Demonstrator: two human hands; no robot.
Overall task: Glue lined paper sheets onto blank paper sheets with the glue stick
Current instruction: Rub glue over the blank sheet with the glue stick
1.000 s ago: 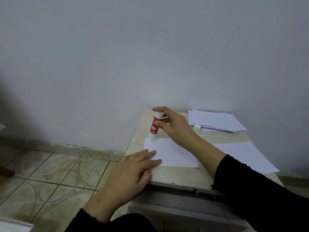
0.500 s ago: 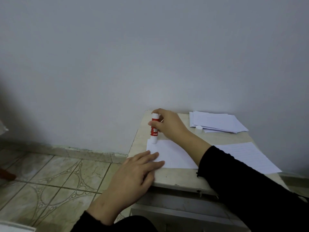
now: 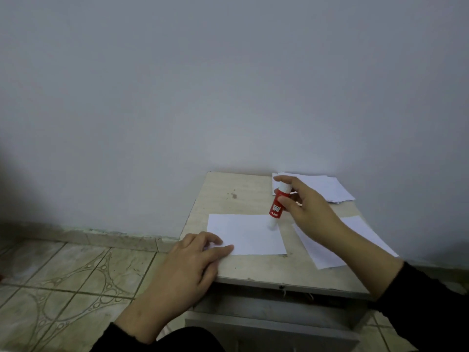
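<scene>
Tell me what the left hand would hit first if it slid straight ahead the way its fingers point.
The left hand rests on the blank sheet's near-left corner, fingers pointing up and right across it. Sliding on, it would likely meet the glue stick in the right hand, though depth is uncertain.

Right hand holds glue stick upright on blank sheet.

Red glue stick on white sheet — beige table, floor tiles perhaps ring-patterned
</scene>
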